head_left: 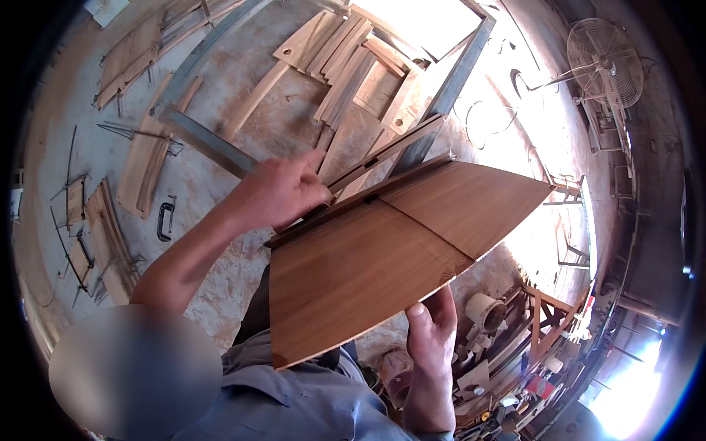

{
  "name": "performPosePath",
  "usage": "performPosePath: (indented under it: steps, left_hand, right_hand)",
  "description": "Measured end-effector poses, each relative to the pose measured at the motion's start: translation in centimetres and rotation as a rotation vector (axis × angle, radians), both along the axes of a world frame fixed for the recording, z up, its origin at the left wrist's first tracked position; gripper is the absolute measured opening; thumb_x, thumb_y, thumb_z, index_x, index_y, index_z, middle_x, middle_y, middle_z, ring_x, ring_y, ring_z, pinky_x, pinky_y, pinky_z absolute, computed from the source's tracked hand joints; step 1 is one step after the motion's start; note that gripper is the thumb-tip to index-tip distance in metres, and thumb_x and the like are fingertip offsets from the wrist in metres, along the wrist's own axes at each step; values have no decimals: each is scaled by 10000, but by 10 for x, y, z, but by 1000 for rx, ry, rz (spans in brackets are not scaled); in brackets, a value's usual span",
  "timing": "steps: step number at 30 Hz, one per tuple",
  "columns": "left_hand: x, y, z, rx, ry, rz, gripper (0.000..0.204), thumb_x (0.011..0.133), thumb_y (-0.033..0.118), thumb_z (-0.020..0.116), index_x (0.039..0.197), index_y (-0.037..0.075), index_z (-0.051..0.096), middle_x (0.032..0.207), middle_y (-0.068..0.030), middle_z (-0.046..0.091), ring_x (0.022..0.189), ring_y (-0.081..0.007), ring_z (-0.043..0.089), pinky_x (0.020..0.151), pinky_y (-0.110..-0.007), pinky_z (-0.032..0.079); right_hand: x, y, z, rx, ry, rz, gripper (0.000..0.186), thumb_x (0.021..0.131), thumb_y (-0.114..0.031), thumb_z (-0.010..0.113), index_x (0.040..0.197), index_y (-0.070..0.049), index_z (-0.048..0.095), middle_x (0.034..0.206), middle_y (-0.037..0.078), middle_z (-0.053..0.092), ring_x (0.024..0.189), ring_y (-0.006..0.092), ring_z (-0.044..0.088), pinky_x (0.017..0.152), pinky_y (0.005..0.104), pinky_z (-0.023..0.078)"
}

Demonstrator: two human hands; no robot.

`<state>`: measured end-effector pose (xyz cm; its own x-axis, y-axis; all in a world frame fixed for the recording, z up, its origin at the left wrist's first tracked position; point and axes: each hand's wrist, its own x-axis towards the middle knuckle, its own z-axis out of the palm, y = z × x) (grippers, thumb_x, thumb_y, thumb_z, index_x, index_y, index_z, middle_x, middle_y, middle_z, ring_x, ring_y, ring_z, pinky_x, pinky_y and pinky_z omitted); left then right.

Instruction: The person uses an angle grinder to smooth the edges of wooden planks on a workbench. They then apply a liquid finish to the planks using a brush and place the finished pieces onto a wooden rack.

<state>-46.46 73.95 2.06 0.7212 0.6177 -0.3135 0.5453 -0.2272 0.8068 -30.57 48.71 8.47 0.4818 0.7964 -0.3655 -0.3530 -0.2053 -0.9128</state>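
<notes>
left hand (pixel 283 192): my fingers are closed over the far top edge of the wooden panel (pixel 382 253), pinning it against the dark strip (pixel 353 202) along that edge so the panel does not slide.
right hand (pixel 432 323): held under the near lower edge, thumb on the rim and fingers curled beneath, taking the weight.
position: the panel is tilted in the air in front of my chest, above the sawdust floor (pixel 279 125).
appearance: smooth reddish-brown veneer, roughly leaf-shaped, tapering to a point at right, with one seam across the face.
background: loose boards (pixel 346 59) and a fan (pixel 604 53) lie well apart.
</notes>
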Motion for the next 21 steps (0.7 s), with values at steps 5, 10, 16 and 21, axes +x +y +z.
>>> performPosePath:
  steps: [5,10,16,21]
  left_hand:
    - [15,13,-111,171,211,-121,541,836,376,690,1196,-14,582,1071,-252,673,1000,-412,650,861,-460,513]
    - [48,2,-156,1,218,-158,490,831,386,697,1149,24,612,1061,-234,678,998,-404,651,865,-461,504]
    - [60,8,-157,-67,242,-13,373,813,288,663,1075,24,638,948,-227,696,948,-396,668,835,-456,524]
    - [31,24,-139,14,140,93,384,802,228,630,1129,26,621,980,-240,683,966,-405,653,839,-463,522]
  right_hand:
    - [-3,0,-3,3,-16,-16,744,891,-250,765,1439,53,362,1344,135,543,1244,210,515,1050,355,412]
    - [-5,6,0,-3,8,-49,753,885,-231,771,1444,50,352,1330,121,550,1223,200,526,1047,346,411]
    - [-8,15,6,22,30,-21,712,922,-158,721,1476,31,315,1345,118,532,1232,207,525,1051,351,426]
    - [-11,24,8,9,25,-33,715,932,-178,713,1482,26,305,1317,110,532,1159,190,559,982,339,469]
